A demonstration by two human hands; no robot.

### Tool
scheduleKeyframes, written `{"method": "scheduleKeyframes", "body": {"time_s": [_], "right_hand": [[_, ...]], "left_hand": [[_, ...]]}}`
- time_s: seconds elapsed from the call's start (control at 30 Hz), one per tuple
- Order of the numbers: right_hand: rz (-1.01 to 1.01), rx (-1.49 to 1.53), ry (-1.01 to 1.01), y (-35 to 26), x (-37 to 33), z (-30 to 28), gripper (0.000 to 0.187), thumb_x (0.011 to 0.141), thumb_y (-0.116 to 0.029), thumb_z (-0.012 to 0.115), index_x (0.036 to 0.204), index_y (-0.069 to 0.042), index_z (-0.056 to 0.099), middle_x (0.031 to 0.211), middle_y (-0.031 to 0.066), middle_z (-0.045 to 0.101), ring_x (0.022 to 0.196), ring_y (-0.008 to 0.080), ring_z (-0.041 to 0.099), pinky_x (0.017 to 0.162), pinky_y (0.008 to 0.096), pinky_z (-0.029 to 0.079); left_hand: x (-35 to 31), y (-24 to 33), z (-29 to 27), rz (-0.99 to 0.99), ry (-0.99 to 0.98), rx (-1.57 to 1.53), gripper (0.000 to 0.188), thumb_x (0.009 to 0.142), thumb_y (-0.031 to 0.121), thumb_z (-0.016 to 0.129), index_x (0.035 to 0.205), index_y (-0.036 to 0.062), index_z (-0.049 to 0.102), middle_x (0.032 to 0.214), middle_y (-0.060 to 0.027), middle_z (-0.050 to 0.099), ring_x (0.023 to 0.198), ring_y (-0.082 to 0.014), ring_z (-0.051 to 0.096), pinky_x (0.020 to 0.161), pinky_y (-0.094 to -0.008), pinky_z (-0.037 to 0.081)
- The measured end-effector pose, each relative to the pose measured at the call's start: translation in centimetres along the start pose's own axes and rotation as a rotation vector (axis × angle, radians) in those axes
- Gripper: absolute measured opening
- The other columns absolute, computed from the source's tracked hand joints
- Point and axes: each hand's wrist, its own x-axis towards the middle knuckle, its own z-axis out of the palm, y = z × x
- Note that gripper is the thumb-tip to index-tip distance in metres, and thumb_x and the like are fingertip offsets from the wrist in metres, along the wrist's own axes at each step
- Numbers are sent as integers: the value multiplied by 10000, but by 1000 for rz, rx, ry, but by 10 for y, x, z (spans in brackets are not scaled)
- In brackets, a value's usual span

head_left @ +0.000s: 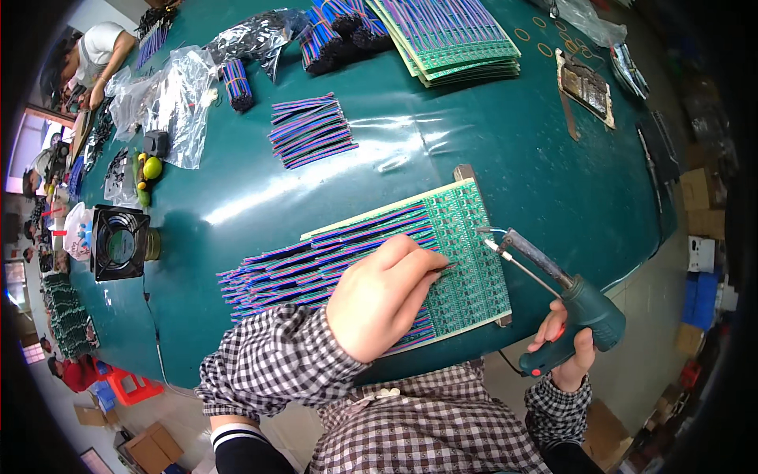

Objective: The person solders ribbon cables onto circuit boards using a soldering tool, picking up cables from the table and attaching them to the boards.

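A green circuit board panel (476, 276) lies in front of me, with rows of striped blue, red and black wires (292, 276) fanning out to the left. My left hand (377, 299) rests over those wires, its thumb and fingertips pinched on a wire end at the board's components. In my right hand (572, 359) is a green soldering gun (586, 320), gripped by its handle. Its hot tip and the thin feed tube beside it point left, over the panel's right part. The contact between tip and board cannot be made out clearly.
Loose cut wires (313, 133) lie beyond the panel. Stacked wired panels (454, 43) and wire bundles (339, 31) stand farther back. A small black fan (120, 243) is at left, a dirty metal tray (586, 87) at far right. Another person (99, 51) works at far left.
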Motion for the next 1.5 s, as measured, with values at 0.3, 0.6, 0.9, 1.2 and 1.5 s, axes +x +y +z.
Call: {"method": "scheduleKeyframes", "body": {"time_s": [0.3,0.6,0.9,1.2,1.5], "right_hand": [[-25,-93,-23,4,-7,-3,723,950,-528,553,1243,127,468,869,112,609,800,220,646,606,292,610],[9,-62,31,3,-24,-7,766,920,-505,615,1289,146,456,973,153,638,943,289,658,650,344,626],[71,-78,54,-2,-36,-2,822,864,-491,713,1298,154,446,963,171,661,918,290,672,776,404,597],[107,-276,-19,-6,-37,8,839,831,-544,727,1263,133,485,891,134,658,854,247,658,818,376,555],[174,-219,-23,-1,-41,7,917,799,-504,779,1347,134,413,895,86,614,884,237,632,799,387,587]], "left_hand": [[-5,-7,14,153,-59,272,342,754,0,658,1096,-13,654,948,-117,575,787,-257,607,668,-355,525],[-6,-3,10,335,-41,595,381,738,107,615,1099,-6,661,1012,-88,604,833,-203,609,663,-303,530],[-11,-6,17,321,-37,631,369,735,113,626,1086,9,671,1011,-74,615,839,-183,618,642,-280,530],[-11,-11,17,310,-10,512,368,732,98,626,1087,7,671,994,-71,607,824,-196,616,646,-294,535],[-8,-17,15,280,16,359,338,702,40,676,1040,25,685,953,-54,611,778,-211,600,617,-318,522]]}}
